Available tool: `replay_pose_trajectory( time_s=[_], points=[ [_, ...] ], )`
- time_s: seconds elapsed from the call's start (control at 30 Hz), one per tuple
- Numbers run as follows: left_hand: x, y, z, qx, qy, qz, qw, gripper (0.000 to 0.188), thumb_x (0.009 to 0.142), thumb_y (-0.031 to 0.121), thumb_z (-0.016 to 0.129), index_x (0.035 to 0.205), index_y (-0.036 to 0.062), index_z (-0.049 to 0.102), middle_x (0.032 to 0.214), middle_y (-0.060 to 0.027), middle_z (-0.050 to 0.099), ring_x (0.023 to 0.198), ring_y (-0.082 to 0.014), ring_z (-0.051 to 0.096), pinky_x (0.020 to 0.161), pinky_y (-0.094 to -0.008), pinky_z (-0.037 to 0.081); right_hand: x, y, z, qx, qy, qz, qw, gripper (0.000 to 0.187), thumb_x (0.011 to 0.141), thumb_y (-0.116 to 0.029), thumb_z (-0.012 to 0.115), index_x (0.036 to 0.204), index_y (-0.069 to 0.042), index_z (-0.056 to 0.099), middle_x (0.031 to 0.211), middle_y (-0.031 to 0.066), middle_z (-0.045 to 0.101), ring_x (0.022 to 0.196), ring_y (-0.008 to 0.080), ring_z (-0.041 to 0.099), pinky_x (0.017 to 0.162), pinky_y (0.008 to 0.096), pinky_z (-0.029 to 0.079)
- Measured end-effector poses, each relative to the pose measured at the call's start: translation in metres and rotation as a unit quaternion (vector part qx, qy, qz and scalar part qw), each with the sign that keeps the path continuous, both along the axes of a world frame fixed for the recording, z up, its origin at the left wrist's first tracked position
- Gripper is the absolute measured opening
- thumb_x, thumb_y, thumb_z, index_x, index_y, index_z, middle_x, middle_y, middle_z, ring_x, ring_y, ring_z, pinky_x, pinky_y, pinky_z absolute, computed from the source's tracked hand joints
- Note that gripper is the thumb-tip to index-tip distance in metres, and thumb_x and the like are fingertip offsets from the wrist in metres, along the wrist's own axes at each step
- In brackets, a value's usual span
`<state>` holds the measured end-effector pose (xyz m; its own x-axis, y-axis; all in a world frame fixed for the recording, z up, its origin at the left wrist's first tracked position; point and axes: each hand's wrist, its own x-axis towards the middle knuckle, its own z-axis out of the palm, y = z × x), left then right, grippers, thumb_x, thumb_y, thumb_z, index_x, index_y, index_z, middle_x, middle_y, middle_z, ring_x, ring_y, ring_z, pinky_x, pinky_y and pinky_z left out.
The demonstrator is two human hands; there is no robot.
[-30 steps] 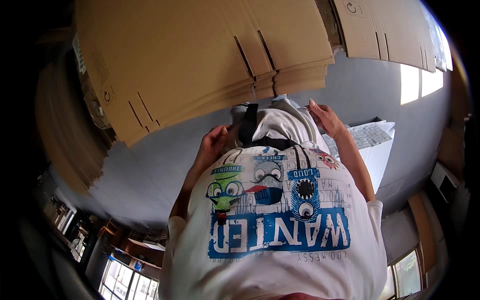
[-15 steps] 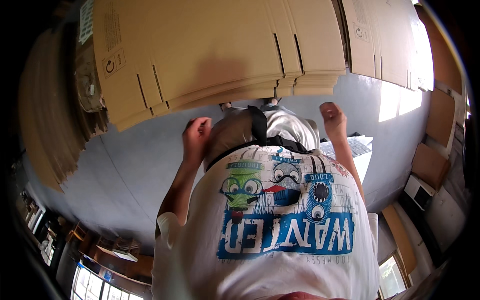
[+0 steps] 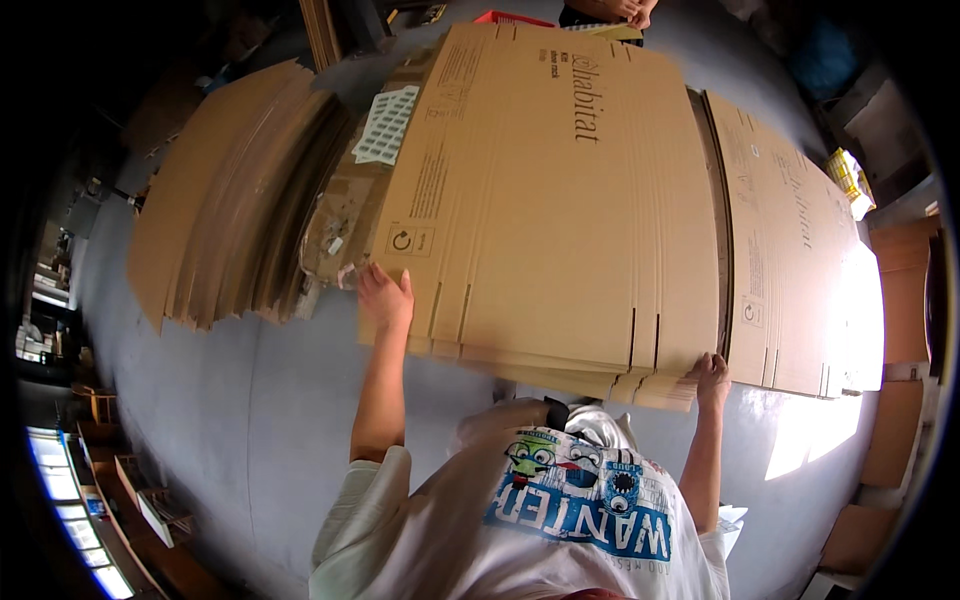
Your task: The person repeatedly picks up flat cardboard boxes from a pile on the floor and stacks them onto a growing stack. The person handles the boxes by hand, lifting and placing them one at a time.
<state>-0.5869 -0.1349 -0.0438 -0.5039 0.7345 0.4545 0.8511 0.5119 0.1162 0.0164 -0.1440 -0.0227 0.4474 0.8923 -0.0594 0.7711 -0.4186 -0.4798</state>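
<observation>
A stack of flattened cardboard cartons (image 3: 540, 230) lies in front of me, brown with dark print and narrow slots along the near edge. My left hand (image 3: 386, 298) rests at the near left corner of the top carton, thumb and fingers apart. At the near right corner, my right hand (image 3: 713, 380) has its fingers bent over the carton's edge; what its thumb does is hard to see. Several layers show below the top carton along the near side, a little blurred.
To the right lies another stack of flat cartons (image 3: 790, 250), and upright cardboard sheets (image 3: 230, 200) stand at the left. A pale sheet with rows of holes (image 3: 386, 125) lies on a worn taped carton (image 3: 340, 225). At the far side show another person's hands (image 3: 632, 12).
Both hands have moved forward from beside my body to the near corners of the carton stack. My view has shifted forward, so the far end of the stack now shows.
</observation>
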Motion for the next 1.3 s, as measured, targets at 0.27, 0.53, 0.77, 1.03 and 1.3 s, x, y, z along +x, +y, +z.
replay_pose_trajectory(
  time_s=[0.27,0.53,0.77,1.03,1.3],
  points=[
    [-0.005,-0.001,0.010,0.015,-0.087,-0.001,0.996,0.050,0.082,0.033,0.063,0.113,-0.0040,0.053,0.117,-0.0216,0.054,0.109,-0.0365,0.050,0.091,-0.0465,0.041,0.013,0.013,0.018,0.046,0.144,-0.093,0.984,0.030,0.084,-0.033,0.060,0.083,-0.003,0.064,0.076,0.0096,0.064,0.069,0.0223,0.062,0.063,0.0334,0.049],
    [-0.057,0.008,-0.012,0.111,-0.271,-0.006,0.956,0.031,0.083,0.023,0.061,0.097,-0.0046,0.060,0.093,-0.0199,0.063,0.085,-0.0345,0.061,0.075,-0.0420,0.049,0.006,0.013,0.030,0.058,0.443,-0.147,0.882,0.018,0.084,-0.019,0.063,0.087,-0.002,0.058,0.064,0.0018,0.056,0.052,0.0111,0.053,0.044,0.0255,0.047],
    [-0.025,0.027,0.010,-0.087,-0.105,0.078,0.988,0.032,0.083,0.022,0.062,0.107,0.0007,0.058,0.110,-0.0171,0.057,0.106,-0.0329,0.052,0.082,-0.0407,0.047,0.012,0.008,0.013,0.038,0.356,-0.169,0.918,0.023,0.086,-0.023,0.061,0.091,-0.001,0.062,0.063,0.0052,0.060,0.052,0.0133,0.059,0.048,0.0277,0.050],
    [0.085,0.033,0.031,0.084,-0.085,-0.254,0.960,0.029,0.083,0.009,0.058,0.111,0.0007,0.054,0.115,-0.0142,0.052,0.103,-0.0300,0.053,0.085,-0.0413,0.046,0.057,-0.025,0.018,0.075,0.301,-0.171,0.935,0.022,0.088,-0.024,0.059,0.088,-0.002,0.063,0.068,0.0044,0.062,0.052,0.0113,0.059,0.048,0.0252,0.048],
    [0.323,0.010,0.072,-0.035,-0.273,-0.545,0.792,0.023,0.081,0.005,0.059,0.104,0.0012,0.059,0.105,-0.0140,0.057,0.098,-0.0319,0.055,0.085,-0.0378,0.046,0.119,-0.036,-0.016,0.111,-0.061,-0.133,0.983,0.035,0.080,-0.024,0.068,0.107,-0.005,0.057,0.102,0.0094,0.062,0.083,0.0211,0.063,0.070,0.0353,0.052]
  ],
)
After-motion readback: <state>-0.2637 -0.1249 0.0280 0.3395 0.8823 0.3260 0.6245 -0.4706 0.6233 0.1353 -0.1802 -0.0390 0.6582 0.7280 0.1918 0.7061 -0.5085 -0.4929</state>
